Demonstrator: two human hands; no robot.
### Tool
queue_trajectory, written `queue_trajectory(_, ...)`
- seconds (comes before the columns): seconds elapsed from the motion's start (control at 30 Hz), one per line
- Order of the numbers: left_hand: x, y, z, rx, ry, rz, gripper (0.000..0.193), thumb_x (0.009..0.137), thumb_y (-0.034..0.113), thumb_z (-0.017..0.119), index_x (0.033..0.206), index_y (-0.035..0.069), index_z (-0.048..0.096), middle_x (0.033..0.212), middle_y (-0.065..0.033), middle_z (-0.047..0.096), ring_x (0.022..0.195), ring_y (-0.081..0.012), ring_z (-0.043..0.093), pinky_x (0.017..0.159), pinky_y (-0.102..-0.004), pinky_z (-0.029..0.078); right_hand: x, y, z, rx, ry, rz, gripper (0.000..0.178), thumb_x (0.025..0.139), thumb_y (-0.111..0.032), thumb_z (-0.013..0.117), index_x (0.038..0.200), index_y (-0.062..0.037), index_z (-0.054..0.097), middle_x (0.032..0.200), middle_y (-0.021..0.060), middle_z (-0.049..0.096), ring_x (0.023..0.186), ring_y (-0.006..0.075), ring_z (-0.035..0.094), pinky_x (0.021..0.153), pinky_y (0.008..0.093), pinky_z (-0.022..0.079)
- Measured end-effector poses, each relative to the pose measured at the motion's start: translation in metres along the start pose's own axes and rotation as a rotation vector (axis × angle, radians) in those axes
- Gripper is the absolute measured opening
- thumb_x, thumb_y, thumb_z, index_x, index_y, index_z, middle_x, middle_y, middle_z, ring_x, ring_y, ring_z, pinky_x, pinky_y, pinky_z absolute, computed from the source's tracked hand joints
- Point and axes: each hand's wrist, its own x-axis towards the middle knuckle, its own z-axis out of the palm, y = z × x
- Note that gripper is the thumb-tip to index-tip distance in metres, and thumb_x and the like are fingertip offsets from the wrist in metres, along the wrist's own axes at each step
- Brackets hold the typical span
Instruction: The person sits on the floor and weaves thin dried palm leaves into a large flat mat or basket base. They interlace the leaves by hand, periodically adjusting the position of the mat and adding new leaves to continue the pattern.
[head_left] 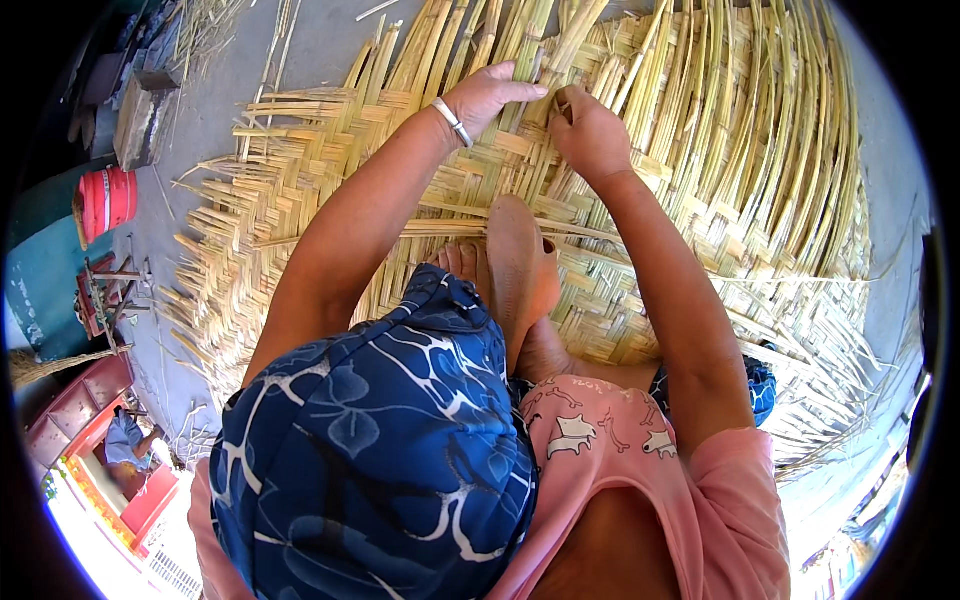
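Note:
A large mat of woven split-cane strips (590, 290) spreads across the ground under my feet. Long loose strips (690, 120) run from its far side, fanned out to the right. My left hand (483, 100), a white bangle at its wrist, is at the far part of the weave. Its thumb lies across greenish strips and its other fingers are partly hidden behind them. Close beside it, my right hand (592, 135) is curled, thumb and forefinger pinched at the near end of a broad pale strip (574, 45). The two hands nearly touch.
My bare toes (460, 262) and a brown-soled orange slipper (515, 265) rest on the mat. Left on the grey floor stand a wooden block (147, 118), a red container (107, 204) and a small rack (103, 295). A blue-clad person (125, 440) appears lower left.

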Motion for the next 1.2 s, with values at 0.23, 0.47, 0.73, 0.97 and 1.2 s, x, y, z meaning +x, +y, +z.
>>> queue_trajectory(0.23, -0.005, -0.007, -0.003, -0.283, 0.379, 0.171, 0.023, 0.087, 0.011, 0.061, 0.110, 0.004, 0.062, 0.102, -0.0043, 0.063, 0.099, -0.0127, 0.057, 0.086, -0.0281, 0.048, -0.002, 0.012, -0.001, 0.015, -0.009, -0.170, 0.023, 0.084, -0.018, 0.053, 0.102, -0.0132, 0.065, 0.101, 0.0116, 0.063, 0.089, 0.0314, 0.062, 0.080, 0.0398, 0.050)
queue_trajectory(0.47, -0.026, -0.021, 0.000, 0.070, 0.805, 0.097, 0.014, 0.086, 0.004, 0.059, 0.097, 0.005, 0.066, 0.089, -0.0057, 0.068, 0.073, -0.0132, 0.063, 0.064, -0.0247, 0.052, 0.004, 0.012, -0.006, 0.028, -0.108, -0.090, 0.023, 0.086, -0.016, 0.051, 0.104, -0.0111, 0.064, 0.099, 0.0123, 0.064, 0.092, 0.0311, 0.062, 0.082, 0.0394, 0.050)
queue_trajectory(0.73, -0.041, -0.039, 0.008, 0.615, 0.963, 0.235, 0.014, 0.082, 0.009, 0.061, 0.093, 0.006, 0.070, 0.072, 0.0004, 0.065, 0.056, -0.0068, 0.054, 0.054, -0.0234, 0.043, -0.033, -0.004, 0.004, -0.262, -0.013, -0.224, 0.025, 0.084, -0.007, 0.052, 0.108, -0.0093, 0.059, 0.105, 0.0129, 0.059, 0.091, 0.0310, 0.062, 0.076, 0.0403, 0.052)
queue_trajectory(0.97, -0.065, -0.023, -0.043, -0.416, 0.766, 0.095, 0.027, 0.085, 0.013, 0.062, 0.112, 0.010, 0.060, 0.107, -0.0062, 0.062, 0.098, -0.0182, 0.054, 0.082, -0.0340, 0.045, -0.024, -0.020, -0.010, -0.514, -0.035, -0.383, 0.015, 0.078, -0.003, 0.054, 0.092, -0.0040, 0.057, 0.098, 0.0139, 0.056, 0.087, 0.0339, 0.061, 0.077, 0.0398, 0.052)
queue_trajectory(1.2, -0.090, -0.007, -0.087, -0.813, 0.592, 0.185, 0.016, 0.086, 0.022, 0.060, 0.091, 0.008, 0.055, 0.106, -0.0132, 0.061, 0.101, -0.0278, 0.056, 0.090, -0.0433, 0.045, 0.015, -0.063, 0.025, -0.162, -0.020, -0.463, 0.012, 0.083, -0.011, 0.056, 0.089, -0.0002, 0.056, 0.094, 0.0180, 0.059, 0.079, 0.0356, 0.063, 0.069, 0.0430, 0.053)
